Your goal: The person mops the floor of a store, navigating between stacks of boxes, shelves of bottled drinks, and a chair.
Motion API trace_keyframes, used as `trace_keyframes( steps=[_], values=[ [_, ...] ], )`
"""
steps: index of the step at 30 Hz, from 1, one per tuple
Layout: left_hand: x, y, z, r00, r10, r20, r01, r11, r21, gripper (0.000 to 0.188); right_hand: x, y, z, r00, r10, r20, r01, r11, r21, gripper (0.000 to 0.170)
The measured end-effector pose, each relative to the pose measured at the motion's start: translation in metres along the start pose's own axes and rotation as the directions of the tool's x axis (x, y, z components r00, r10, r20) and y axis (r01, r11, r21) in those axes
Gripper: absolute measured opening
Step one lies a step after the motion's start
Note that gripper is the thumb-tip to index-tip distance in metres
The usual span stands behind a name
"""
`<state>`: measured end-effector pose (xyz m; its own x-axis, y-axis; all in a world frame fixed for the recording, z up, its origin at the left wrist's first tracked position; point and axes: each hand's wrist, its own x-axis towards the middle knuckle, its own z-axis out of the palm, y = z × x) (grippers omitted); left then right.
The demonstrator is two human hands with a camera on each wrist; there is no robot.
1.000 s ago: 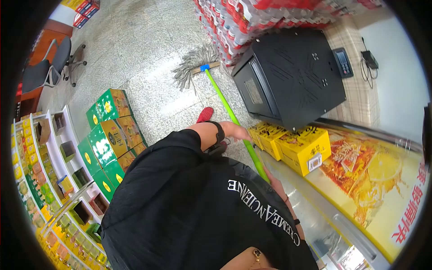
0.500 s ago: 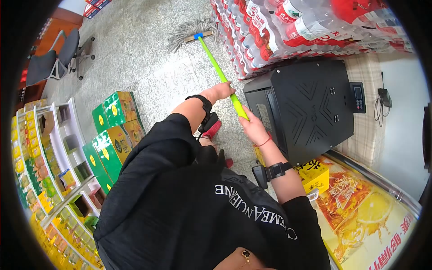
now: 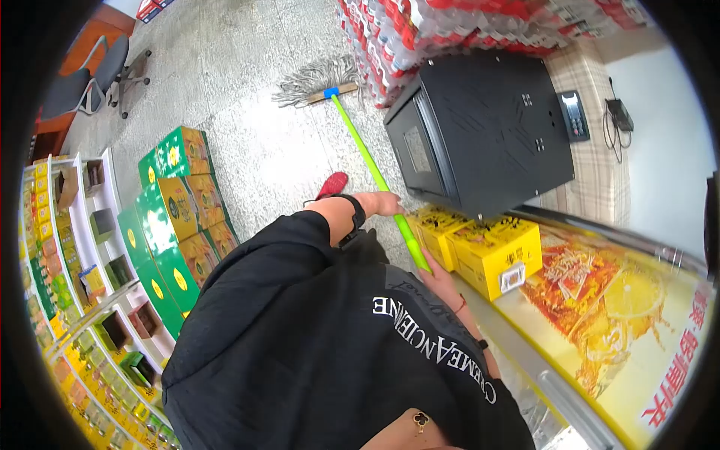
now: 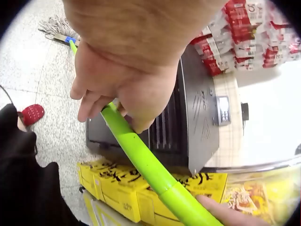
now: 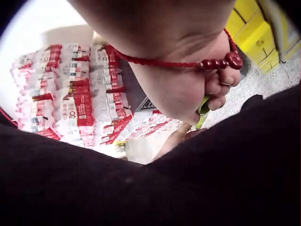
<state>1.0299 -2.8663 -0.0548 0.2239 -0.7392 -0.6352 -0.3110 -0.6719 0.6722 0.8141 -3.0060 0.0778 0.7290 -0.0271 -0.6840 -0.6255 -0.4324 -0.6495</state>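
A string mop with a grey head (image 3: 319, 81) lies on the floor ahead, its bright green handle (image 3: 364, 154) slanting back toward my body. My left hand (image 3: 381, 202) grips the handle partway down, fingers wrapped round it in the left wrist view. Nearer my body, my right hand (image 3: 441, 285) holds the handle close to its upper end, partly hidden by the shirt in the head view. Up close, the right wrist view shows curled fingers of that hand (image 5: 176, 92) with a bit of green handle (image 5: 203, 112) between them.
A black cabinet-like machine (image 3: 487, 131) and yellow boxes (image 3: 495, 251) stand close on the right. Shrink-wrapped bottles (image 3: 442, 34) are stacked behind the mop head's right side. Green cartons (image 3: 161, 225) and shelves (image 3: 97, 247) line the left; an office chair (image 3: 105, 71) stands farther back.
The mop head slid forward across the floor with both arms stretched out, then came partway back. Both hands have drawn back toward my body, still holding the handle.
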Motion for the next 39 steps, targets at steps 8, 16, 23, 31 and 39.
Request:
trace_keyframes(
  steps=[8, 16, 23, 31, 39],
  values=[
    [-0.035, 0.120, 0.156, 0.833, 0.000, 0.553, 0.051, 0.996, -0.077, 0.061, -0.179, 0.182, 0.041, 0.993, -0.071, -0.097, 0.098, 0.946, 0.310, 0.052],
    [-0.055, 0.136, 0.212, 0.782, 0.056, 0.621, 0.016, 0.994, -0.109, 0.057, -0.258, 0.195, 0.064, 0.990, 0.127, -0.061, -0.087, 0.892, 0.443, 0.051],
    [-0.076, 0.058, 0.162, 0.991, 0.128, 0.027, -0.123, 0.981, -0.151, 0.046, -0.169, 0.062, 0.068, 0.995, 0.054, -0.085, -0.044, 0.993, 0.114, 0.051],
    [-0.098, -0.002, 0.115, 0.975, -0.054, -0.218, 0.085, 0.987, 0.137, 0.036, -0.070, 0.016, 0.113, 0.999, 0.054, -0.005, -0.053, 0.984, 0.171, 0.051],
    [-0.114, 0.046, 0.171, 0.999, 0.022, -0.032, -0.018, 0.992, 0.126, 0.034, -0.151, 0.087, 0.121, 0.986, -0.128, -0.104, 0.146, 0.970, 0.197, 0.049]
  ],
)
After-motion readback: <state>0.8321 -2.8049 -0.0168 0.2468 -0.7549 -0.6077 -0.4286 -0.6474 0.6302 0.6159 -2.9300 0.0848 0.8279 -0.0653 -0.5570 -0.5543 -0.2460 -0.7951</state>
